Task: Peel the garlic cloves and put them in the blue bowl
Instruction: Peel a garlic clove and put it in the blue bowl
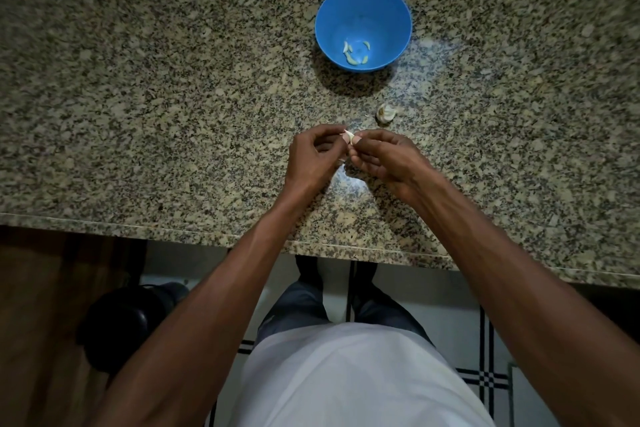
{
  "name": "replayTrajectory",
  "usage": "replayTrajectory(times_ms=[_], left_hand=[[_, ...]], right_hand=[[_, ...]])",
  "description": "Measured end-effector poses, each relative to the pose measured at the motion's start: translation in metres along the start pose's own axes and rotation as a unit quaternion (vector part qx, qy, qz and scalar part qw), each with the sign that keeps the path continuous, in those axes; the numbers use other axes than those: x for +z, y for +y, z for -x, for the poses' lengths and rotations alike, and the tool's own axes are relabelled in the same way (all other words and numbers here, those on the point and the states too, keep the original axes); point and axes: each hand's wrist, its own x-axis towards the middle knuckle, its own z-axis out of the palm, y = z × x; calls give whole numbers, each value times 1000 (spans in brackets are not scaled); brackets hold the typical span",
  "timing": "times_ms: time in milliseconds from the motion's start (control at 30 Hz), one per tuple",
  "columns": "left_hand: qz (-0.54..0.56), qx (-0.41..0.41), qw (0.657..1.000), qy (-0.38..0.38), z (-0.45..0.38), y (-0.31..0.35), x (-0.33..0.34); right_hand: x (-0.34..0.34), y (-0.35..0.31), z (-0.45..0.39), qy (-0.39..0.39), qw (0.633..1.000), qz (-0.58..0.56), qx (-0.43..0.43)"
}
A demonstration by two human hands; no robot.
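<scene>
Round blue plastic bowl (363,26) standing upright on the speckled beige-and-black granite table (138,97), well back from the table's front edge. Inside the bowl, at its bottom, several small pale peeled garlic cloves (354,57) lying loose, some touching one another; exact count hard to tell.

Nearer than the bowl and well apart from it, both bare hands raised together over the table, meeting around one small pale garlic clove (349,136). Left hand (313,158) on the left of the clove, fingers (327,132) curled inward, tips pinching the clove's left side. Right hand (384,158) on the right of the clove, thumb and forefinger pressed together against its right side, remaining fingers loosely curled beneath. Clove held between the two sets of fingertips, clear of the table, pointed end tilted up toward the bowl. Whether skin remains on it: too small to tell.

Just right of the hands and between them and the bowl, a small whitish remnant of a garlic bulb (385,113) resting on the table, papery skin visible, apart from both hands and from the bowl.

Below the table's front edge: white garment (353,374) over the torso, dark trousers (301,302), white tiled floor with black lines (485,378), a dark rounded object (124,319) on the floor at the left, blurred.
</scene>
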Motion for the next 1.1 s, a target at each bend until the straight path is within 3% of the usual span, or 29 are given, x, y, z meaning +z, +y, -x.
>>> replayTrajectory(times_ms=[333, 633, 767, 867, 933, 1033, 1100], left_hand=[[-128, 35, 991, 20, -5, 10, 5], [-166, 28, 986, 23, -10, 18, 8], [-132, -19, 990, 38, -11, 17, 7], [-86, -68, 993, 33, -11, 15, 7], [-51, -91, 994, 25, -9, 14, 6], [0, -107, 994, 8, -8, 12, 2], [38, -115, 993, -4, -7, 10, 0]], right_hand=[[-2, 5, -2, 32, 997, 66, -36], [1, 6, 2, 40, 976, 180, -116], [-3, 13, 3, 28, 951, 254, -172], [-1, 17, 2, 63, 882, 382, -270], [0, 16, 3, 59, 856, 408, -312], [-4, 13, 3, 43, 851, 416, -317], [-6, 10, 1, 38, 885, 374, -276]])
